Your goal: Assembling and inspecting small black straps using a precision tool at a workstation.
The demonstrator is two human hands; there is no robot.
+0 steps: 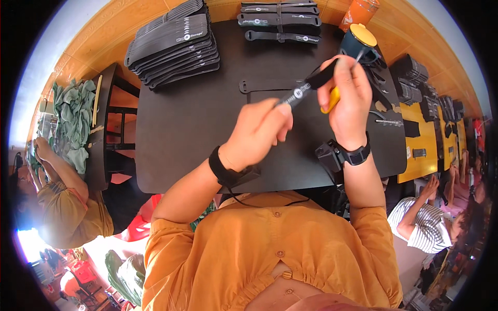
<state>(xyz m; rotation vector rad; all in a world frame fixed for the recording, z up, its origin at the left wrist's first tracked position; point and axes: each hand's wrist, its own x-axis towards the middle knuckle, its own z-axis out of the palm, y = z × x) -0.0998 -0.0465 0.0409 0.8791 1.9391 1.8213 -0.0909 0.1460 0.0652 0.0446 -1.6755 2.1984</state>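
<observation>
Both hands raised over the middle of the black table (197, 129) — left hand (259, 132) pinched on the near end of a black strap (306, 88), right hand (347, 98) clamped on its far end along with a yellow-handled tool (330, 101). Keep the strap taut, tool tip steady. Stacked straps (174, 44) at the far left corner; a dark pot with a yellow lid (359, 41) at the far right.

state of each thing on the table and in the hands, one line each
strap: held taut between both hands, above the table
left hand: pinching the strap's near end
right hand: gripping the strap's far end and a yellow-handled tool
glue pot: yellow lid tilted, brush inside
strap stack: piled flat, fanned
bundled straps: tied with a band
table: black, flat
</observation>
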